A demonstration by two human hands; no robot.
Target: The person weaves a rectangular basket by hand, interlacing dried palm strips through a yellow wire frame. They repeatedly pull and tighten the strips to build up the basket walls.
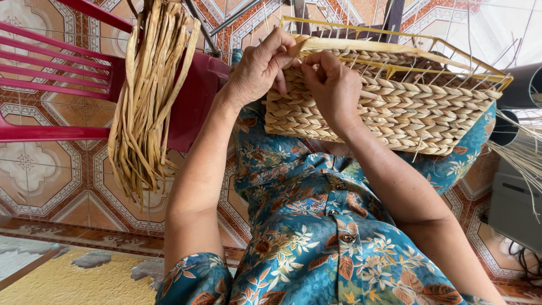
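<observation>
A half-woven straw basket (406,107) on a yellow wire frame (395,53) rests on my lap, its braided rows rising toward the open rim. My left hand (257,70) pinches a flat straw strand (307,45) at the basket's upper left corner. My right hand (333,87) presses against the weave just beside it, fingers curled on the same strand. Both hands touch at the fingertips.
A bundle of dried straw strips (149,96) hangs over a red plastic chair (62,73) at the left. Patterned floor tiles (51,181) lie below. Grey pipes (522,90) and loose straw (522,155) are at the right.
</observation>
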